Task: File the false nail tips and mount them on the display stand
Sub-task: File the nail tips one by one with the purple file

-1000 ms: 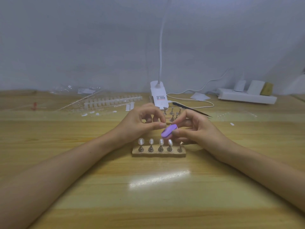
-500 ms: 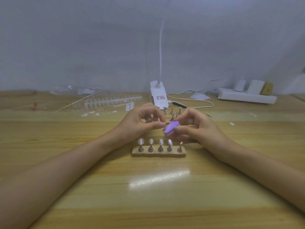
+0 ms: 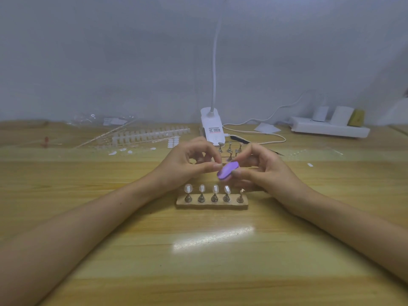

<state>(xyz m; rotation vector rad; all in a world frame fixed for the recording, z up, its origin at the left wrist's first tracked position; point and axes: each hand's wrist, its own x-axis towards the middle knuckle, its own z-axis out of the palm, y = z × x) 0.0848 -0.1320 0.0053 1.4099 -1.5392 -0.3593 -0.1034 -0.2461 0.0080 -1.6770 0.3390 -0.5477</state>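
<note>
Head view: both forearms come in from the bottom corners and the hands meet just above and behind the stand (image 3: 212,205). The right hand (image 3: 265,171) holds the purple file (image 3: 228,171) between thumb and curled fingers, with the file tilted and its far end higher. The left hand (image 3: 189,164) has its fingers curled and its thumb and forefinger pinched together right at the file's left edge. Whatever is in that pinch is too small to see, so I can't tell if it grips a tip. The stand is a wooden bar lying flat on the table (image 3: 198,250) near centre, with five metal pegs. Four of them carry clear nail tips (image 3: 202,188), and the rightmost peg (image 3: 241,194) is bare. A second stand (image 3: 229,149) sits behind the hands, partly hidden, and the pegs that show look bare. Far left are strips of unused tips (image 3: 150,134) and a few loose tips (image 3: 112,153), with a crumpled plastic bag (image 3: 99,119) behind them. The white lamp base (image 3: 212,127) is at centre back, its neck running up out of frame. A power strip (image 3: 329,129) lies at back right against the wall.
</note>
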